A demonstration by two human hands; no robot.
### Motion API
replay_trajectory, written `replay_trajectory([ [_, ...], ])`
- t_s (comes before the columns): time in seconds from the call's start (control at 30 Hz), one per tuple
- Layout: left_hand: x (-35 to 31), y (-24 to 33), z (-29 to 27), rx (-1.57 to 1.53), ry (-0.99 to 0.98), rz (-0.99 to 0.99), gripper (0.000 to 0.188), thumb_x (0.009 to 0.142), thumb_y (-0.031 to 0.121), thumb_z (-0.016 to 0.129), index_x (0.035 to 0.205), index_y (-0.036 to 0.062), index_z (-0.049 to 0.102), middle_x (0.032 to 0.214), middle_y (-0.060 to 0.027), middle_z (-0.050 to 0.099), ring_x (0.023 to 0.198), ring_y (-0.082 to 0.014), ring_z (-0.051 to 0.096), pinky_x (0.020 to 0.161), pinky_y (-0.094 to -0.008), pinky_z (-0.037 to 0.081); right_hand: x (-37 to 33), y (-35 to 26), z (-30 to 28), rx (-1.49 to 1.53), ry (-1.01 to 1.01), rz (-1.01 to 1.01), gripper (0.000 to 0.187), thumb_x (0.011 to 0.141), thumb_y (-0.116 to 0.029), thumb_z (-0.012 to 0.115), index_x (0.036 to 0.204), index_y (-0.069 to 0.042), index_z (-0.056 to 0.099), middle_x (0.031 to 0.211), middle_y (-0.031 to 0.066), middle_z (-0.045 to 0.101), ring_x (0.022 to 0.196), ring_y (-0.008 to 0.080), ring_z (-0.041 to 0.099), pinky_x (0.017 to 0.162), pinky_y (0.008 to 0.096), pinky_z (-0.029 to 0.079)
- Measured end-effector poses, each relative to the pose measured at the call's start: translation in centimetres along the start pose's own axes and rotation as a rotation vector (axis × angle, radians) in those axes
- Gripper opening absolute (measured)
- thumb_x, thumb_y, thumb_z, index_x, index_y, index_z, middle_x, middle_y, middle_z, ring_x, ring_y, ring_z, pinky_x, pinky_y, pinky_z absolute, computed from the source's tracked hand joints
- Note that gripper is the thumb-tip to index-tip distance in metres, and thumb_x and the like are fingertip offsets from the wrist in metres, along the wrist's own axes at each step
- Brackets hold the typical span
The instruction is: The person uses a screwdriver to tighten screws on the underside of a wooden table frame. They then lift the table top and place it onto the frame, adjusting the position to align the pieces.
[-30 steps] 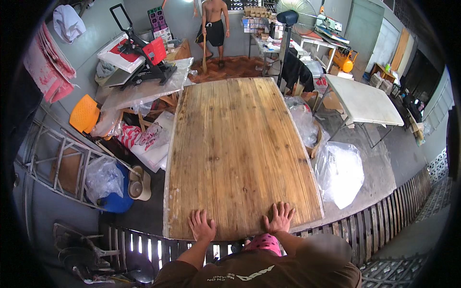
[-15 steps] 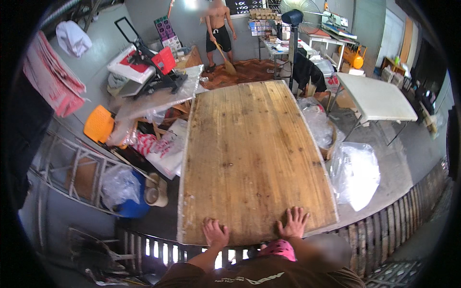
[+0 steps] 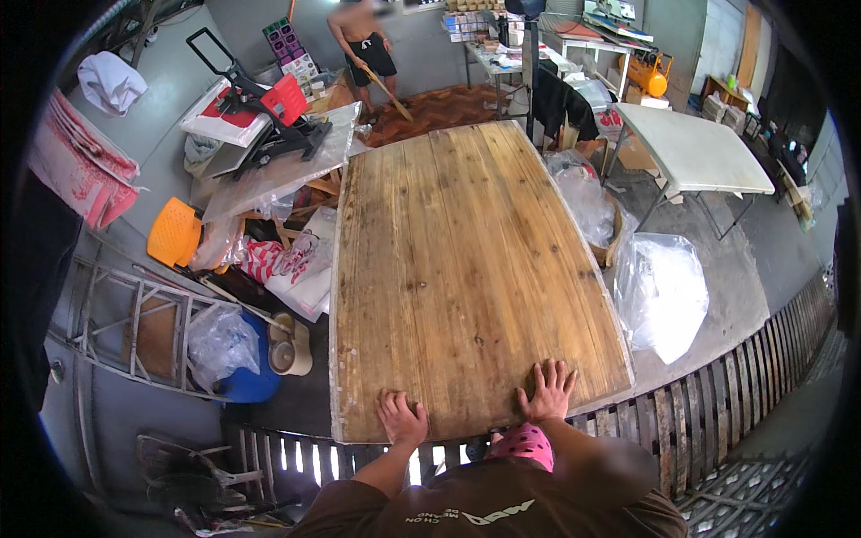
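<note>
A large wooden tabletop (image 3: 457, 260) of joined planks, with dark knots and stains, stretches away in front of me. My left hand (image 3: 404, 420) rests on its near edge, left of the middle, palm down with fingers apart. Farther right, my right hand (image 3: 546, 394) lies flat on the planks with its fingers spread. Neither hand holds anything; both arms reach forward from below. Between my forearms a pink perforated shoe (image 3: 522, 446) shows below the edge.
A person (image 3: 363, 54) stands beyond the far end with a broom (image 3: 390, 97). Left are a heat press (image 3: 269, 112), an orange chair (image 3: 175, 233), a ladder (image 3: 134, 323) and a blue tub (image 3: 251, 368). Right are a white folding table (image 3: 695, 152) and a plastic-wrapped bundle (image 3: 664, 291).
The view has shifted a little, so the background sits higher and farther left. The person at the back has changed posture, and the broom is more slanted. My hands remain on the tabletop.
</note>
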State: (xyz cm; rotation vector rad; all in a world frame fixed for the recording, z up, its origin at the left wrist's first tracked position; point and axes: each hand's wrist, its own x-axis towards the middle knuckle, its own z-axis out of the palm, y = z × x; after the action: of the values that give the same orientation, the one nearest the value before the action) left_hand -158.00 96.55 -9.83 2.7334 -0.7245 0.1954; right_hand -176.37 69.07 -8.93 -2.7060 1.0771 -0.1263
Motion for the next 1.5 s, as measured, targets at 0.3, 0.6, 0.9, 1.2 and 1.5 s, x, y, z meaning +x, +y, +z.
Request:
replay_trajectory([
  [0.3,-0.2,-0.2,0.2,0.000,-0.023,-0.053,0.054,0.083,0.032,0.064,0.125,0.0035,0.047,0.133,-0.0210,0.040,0.141,-0.0395,0.027,0.119,-0.0567,0.016,0.0,-0.4,-0.6,-0.058,-0.042,-0.001,0.076,0.087,-0.061,0.048,0.147,-0.015,0.041,0.157,0.0160,0.028,0.149,0.0384,0.012,0.118,0.0626,-0.003],
  [0.6,-0.1,0.0,-0.1,0.007,-0.074,-0.103,0.054,0.085,0.034,0.063,0.128,0.0052,0.046,0.134,-0.0189,0.041,0.141,-0.0377,0.027,0.120,-0.0547,0.015,0.3,-0.4,-0.1,-0.079,-0.014,-0.028,0.077,0.088,-0.059,0.048,0.148,-0.012,0.038,0.156,0.0171,0.029,0.149,0.0379,0.012,0.118,0.0613,-0.001],
  [0.9,-0.1,-0.5,0.5,0.002,-0.072,-0.097,0.054,0.086,0.034,0.063,0.128,0.0057,0.045,0.133,-0.0182,0.041,0.141,-0.0378,0.026,0.120,-0.0541,0.016,-0.1,-0.8,-0.4,-0.077,-0.041,0.010,0.076,0.087,-0.058,0.050,0.148,-0.014,0.040,0.157,0.0163,0.027,0.149,0.0382,0.013,0.118,0.0615,0.000],
  [1.2,0.2,0.0,0.0,-0.001,-0.087,-0.113,0.054,0.085,0.034,0.063,0.128,0.0045,0.047,0.133,-0.0181,0.040,0.142,-0.0370,0.024,0.121,-0.0536,0.013,0.1,-0.4,-0.1,-0.089,-0.041,0.002,0.075,0.089,-0.060,0.047,0.148,-0.015,0.040,0.158,0.0157,0.026,0.149,0.0376,0.013,0.118,0.0617,-0.001],
  [1.5,0.6,0.2,-0.1,0.023,-0.075,-0.093,0.054,0.085,0.032,0.064,0.128,0.0045,0.045,0.134,-0.0182,0.039,0.142,-0.0369,0.024,0.121,-0.0538,0.013,0.1,-0.3,-0.1,-0.057,-0.033,0.001,0.076,0.090,-0.061,0.045,0.149,-0.014,0.039,0.158,0.0156,0.027,0.149,0.0376,0.012,0.118,0.0629,-0.002],
])
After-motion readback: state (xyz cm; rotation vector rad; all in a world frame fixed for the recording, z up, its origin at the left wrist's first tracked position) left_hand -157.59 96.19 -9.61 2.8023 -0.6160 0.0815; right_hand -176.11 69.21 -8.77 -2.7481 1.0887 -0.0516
